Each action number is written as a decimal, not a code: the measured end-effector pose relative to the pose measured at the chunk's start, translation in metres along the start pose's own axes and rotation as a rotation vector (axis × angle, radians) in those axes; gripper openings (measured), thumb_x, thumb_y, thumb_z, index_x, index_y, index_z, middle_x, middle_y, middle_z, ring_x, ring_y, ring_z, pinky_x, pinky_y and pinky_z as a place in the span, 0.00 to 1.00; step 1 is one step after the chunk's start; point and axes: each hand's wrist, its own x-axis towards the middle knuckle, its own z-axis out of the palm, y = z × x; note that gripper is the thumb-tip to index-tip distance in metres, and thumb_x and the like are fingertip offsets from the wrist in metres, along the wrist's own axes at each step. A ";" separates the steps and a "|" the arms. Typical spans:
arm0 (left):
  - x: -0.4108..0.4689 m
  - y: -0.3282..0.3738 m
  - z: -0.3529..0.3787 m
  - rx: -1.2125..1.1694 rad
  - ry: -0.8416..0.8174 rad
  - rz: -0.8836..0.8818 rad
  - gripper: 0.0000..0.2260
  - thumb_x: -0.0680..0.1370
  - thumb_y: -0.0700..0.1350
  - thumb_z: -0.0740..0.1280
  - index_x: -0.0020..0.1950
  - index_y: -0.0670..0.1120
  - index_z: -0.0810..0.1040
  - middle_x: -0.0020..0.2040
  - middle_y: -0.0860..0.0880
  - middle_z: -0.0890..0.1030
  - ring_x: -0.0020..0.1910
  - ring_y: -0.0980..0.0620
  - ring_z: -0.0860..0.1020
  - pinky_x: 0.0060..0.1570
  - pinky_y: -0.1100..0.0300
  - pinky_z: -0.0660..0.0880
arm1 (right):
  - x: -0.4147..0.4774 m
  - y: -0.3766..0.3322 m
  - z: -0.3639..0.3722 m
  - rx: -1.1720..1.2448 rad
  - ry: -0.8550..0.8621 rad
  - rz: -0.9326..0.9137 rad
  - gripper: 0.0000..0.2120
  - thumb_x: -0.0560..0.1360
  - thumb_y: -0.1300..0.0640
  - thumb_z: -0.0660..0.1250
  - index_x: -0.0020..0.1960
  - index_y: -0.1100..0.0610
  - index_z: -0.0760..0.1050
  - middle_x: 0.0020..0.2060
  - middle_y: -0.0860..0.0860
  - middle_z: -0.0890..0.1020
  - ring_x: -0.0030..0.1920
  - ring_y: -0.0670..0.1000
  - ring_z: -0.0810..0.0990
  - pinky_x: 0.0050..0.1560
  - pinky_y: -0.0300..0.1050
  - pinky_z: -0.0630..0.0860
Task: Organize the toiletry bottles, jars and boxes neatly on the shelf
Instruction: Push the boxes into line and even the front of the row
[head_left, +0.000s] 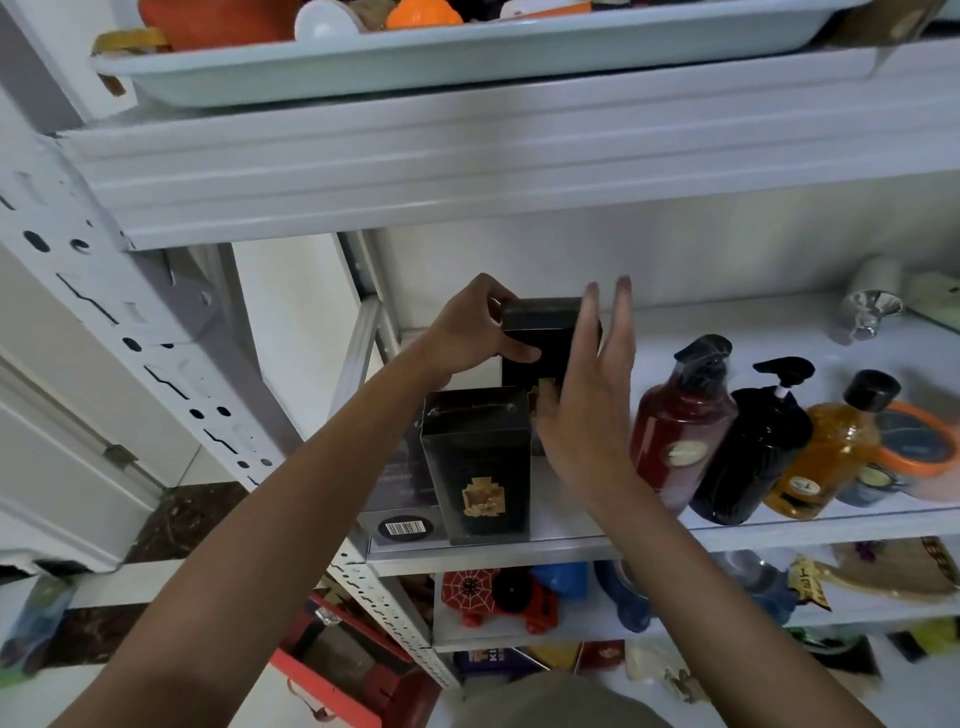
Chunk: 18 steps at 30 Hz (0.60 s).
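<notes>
My left hand (475, 332) grips the top of a tall black box (545, 338) that stands at the back left of the white shelf (779, 525). Flat against that box's right side lies my right hand (587, 395), fingers straight and apart. A second black box with a gold emblem (478, 467) stands in front, near the shelf edge. To the right stand a dark red pump bottle (680, 431), a black pump bottle (748, 452), an amber bottle with a black cap (826, 452) and an orange-rimmed jar (914, 447).
A grey box with a barcode (405, 525) lies left of the front black box. A silver-capped item (878, 301) lies at the back right. A tray of objects (415, 67) sits on the shelf above. Toys and cups fill the lower shelves.
</notes>
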 end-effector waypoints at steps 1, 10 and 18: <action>-0.001 0.001 0.000 -0.004 0.000 0.016 0.24 0.62 0.37 0.79 0.51 0.46 0.70 0.47 0.51 0.75 0.48 0.48 0.76 0.52 0.51 0.77 | 0.006 -0.003 -0.003 -0.120 -0.026 -0.078 0.42 0.70 0.70 0.65 0.77 0.57 0.46 0.76 0.56 0.42 0.76 0.56 0.43 0.75 0.54 0.54; -0.014 0.010 0.003 0.006 -0.068 0.089 0.25 0.64 0.39 0.79 0.55 0.45 0.70 0.47 0.52 0.75 0.47 0.51 0.77 0.48 0.60 0.75 | 0.071 -0.007 -0.026 -0.545 -0.543 -0.161 0.27 0.70 0.60 0.69 0.67 0.56 0.66 0.60 0.55 0.72 0.61 0.56 0.70 0.51 0.47 0.69; -0.051 -0.002 -0.019 0.230 -0.305 0.053 0.40 0.66 0.54 0.75 0.73 0.51 0.60 0.67 0.53 0.70 0.64 0.56 0.70 0.61 0.61 0.68 | 0.066 0.008 -0.024 -0.598 -0.733 -0.125 0.27 0.68 0.62 0.70 0.66 0.54 0.67 0.60 0.53 0.70 0.63 0.54 0.67 0.45 0.46 0.66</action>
